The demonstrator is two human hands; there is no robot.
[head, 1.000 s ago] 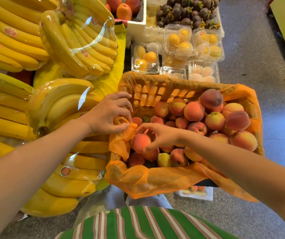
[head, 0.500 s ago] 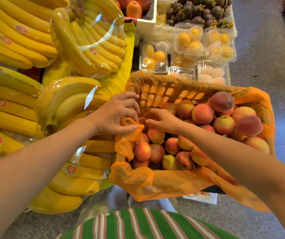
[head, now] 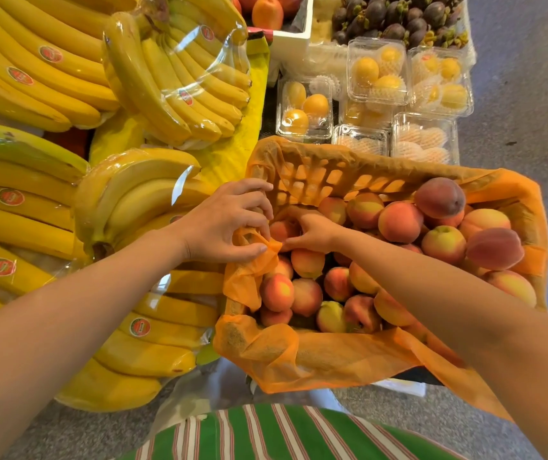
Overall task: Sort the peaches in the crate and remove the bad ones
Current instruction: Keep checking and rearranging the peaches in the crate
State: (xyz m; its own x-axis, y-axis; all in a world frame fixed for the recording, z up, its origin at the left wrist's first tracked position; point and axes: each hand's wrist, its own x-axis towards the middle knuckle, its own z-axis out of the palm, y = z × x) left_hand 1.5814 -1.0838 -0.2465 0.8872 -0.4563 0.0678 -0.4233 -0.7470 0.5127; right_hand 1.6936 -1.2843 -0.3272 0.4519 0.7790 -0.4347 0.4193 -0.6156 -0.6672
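A crate [head: 302,180] lined with orange plastic [head: 315,356] holds several red-and-yellow peaches, piled highest at the right [head: 400,221]. My left hand [head: 226,224] pinches a fold of the orange liner [head: 252,273] at the crate's left rim. My right hand [head: 312,232] reaches into the far left corner with its fingers curled around a peach [head: 281,229], which is partly hidden by both hands. A pale yellow-green peach [head: 330,315] lies near the front.
Bagged banana bunches [head: 166,81] fill the stand on the left, touching the crate. Clear boxes of yellow fruit [head: 377,71] and a heap of mangosteens [head: 398,18] stand behind it. Grey floor [head: 524,78] lies to the right. A green striped garment [head: 282,433] shows at the bottom.
My right hand has moved from the peaches at the crate's front left up to the far left corner and closed around a peach there. My left hand has kept its hold on the liner.
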